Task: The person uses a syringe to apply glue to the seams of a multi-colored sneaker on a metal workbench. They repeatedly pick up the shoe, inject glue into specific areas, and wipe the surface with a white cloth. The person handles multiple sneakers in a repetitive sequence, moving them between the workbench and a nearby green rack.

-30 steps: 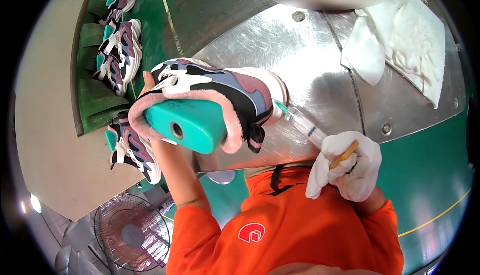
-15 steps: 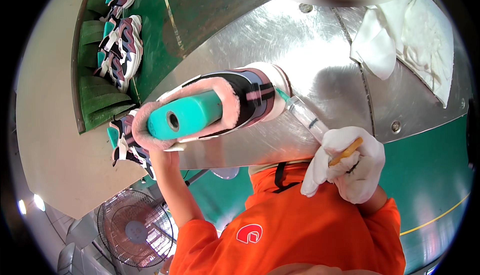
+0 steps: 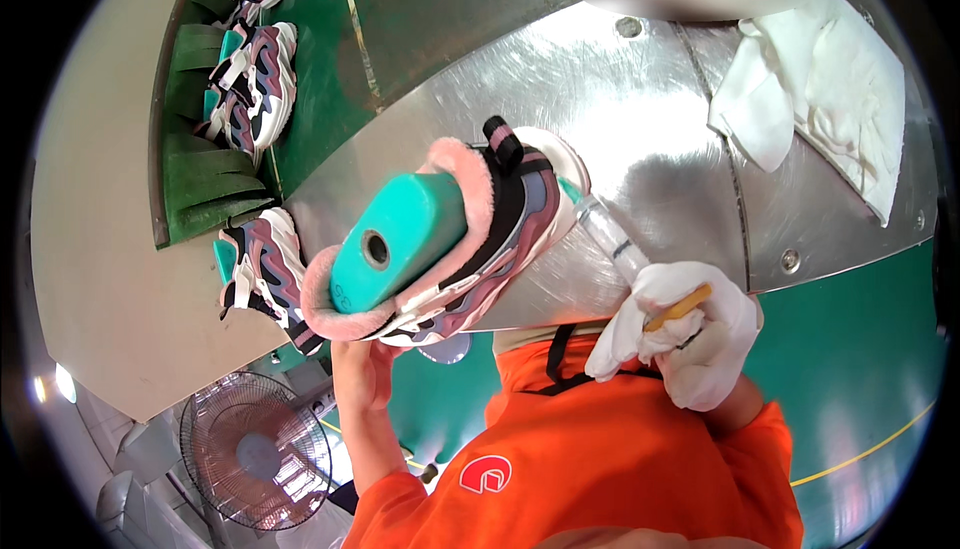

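Note:
A chunky sneaker (image 3: 518, 224) in pink, purple, black and white, with a fluffy pink collar, is tilted over the near edge of a metal table. A teal shoe last (image 3: 420, 219) fills its opening. From below, my bare left hand (image 3: 364, 374) grips the shoe at its lower left end; most of those fingers are hidden under it. My right hand (image 3: 712, 334), in a white glove, is closed round a clear syringe (image 3: 612, 239) with a yellowish plunger. The syringe's teal tip is at the white sole edge by the pull tab; whether it touches I cannot tell.
At the left, several similar sneakers (image 3: 270, 74) lie along a curved rack with green flaps (image 3: 205, 189). One more sneaker (image 3: 265, 259) is close to my left forearm. White cloths (image 3: 845, 79) rest on the metal table (image 3: 650, 129). A fan (image 3: 255, 459) stands lower left.
My left hand has turned and tilted the sneaker, so more of its near side shows and the pull tab sticks up. The syringe has stayed at the sole edge, shifting slightly.

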Action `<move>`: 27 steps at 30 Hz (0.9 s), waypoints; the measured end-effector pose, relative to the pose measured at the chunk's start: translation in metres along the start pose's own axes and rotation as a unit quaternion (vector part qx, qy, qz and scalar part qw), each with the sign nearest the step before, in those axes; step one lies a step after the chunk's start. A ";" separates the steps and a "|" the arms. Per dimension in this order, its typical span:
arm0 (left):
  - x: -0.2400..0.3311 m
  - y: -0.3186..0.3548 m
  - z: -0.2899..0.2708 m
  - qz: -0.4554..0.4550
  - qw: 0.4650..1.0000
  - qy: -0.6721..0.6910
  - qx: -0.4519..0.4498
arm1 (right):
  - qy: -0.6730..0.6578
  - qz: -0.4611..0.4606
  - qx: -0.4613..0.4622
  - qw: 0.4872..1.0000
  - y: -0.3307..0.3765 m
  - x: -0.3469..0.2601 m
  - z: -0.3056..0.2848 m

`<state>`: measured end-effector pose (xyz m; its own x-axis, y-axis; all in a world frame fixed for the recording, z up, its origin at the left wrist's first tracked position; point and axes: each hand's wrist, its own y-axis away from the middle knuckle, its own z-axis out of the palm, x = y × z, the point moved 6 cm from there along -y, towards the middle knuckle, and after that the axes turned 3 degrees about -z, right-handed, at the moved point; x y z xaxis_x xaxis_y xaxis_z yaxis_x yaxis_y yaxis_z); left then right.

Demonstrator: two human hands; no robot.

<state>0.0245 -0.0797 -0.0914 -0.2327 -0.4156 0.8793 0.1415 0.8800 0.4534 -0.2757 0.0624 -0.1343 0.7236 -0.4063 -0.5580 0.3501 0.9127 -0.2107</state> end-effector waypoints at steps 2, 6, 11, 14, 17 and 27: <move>-0.001 0.000 0.000 -0.011 1.000 -0.007 -0.007 | 0.006 0.015 0.009 1.000 0.001 0.000 -0.001; -0.001 -0.001 0.000 -0.012 1.000 -0.001 -0.015 | 0.127 0.035 0.024 0.991 0.004 -0.006 -0.004; -0.002 0.005 0.002 -0.018 0.999 -0.009 -0.042 | 0.062 0.020 0.008 0.998 -0.003 -0.008 0.001; -0.003 0.012 0.010 -0.030 0.998 -0.001 -0.058 | 0.032 0.032 0.014 0.999 -0.002 -0.005 0.003; -0.007 0.016 0.011 -0.027 0.998 -0.014 -0.055 | 0.028 0.037 0.016 0.999 -0.003 -0.008 0.006; -0.009 0.028 0.022 -0.055 0.995 -0.012 -0.086 | 0.076 0.062 0.037 0.995 -0.002 -0.010 0.014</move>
<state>0.0090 -0.0456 -0.0900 -0.2779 -0.5004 0.8200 0.2758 0.7761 0.5671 -0.2755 0.0639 -0.1169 0.6672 -0.2753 -0.6922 0.3112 0.9472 -0.0767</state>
